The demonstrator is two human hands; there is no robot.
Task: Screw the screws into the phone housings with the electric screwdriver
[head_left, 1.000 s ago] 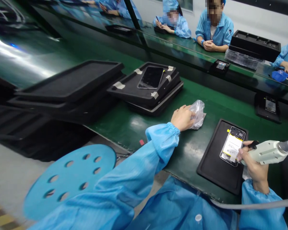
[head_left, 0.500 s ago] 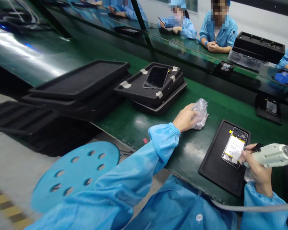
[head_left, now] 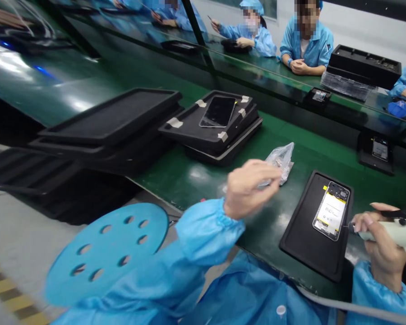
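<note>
My left hand is raised over the bench, thumb and fingertips drawn together in a pinch; anything small between them is too blurred to see. Just behind it lies a crumpled clear plastic bag with small bits inside. My right hand is wrapped round a pale electric screwdriver, its tip close to the lower right edge of an opened phone. The phone shows its white battery and dark upper parts, and lies on a black foam tray.
Another phone lies on taped black trays, left of which stand more black trays. A blue stool is below the bench edge. Co-workers sit across the line. A further phone lies at right.
My left hand has left the plastic bag and come back toward me. My right hand and screwdriver have drawn away to the right; a whitish piece on the phone's lower end no longer shows.
</note>
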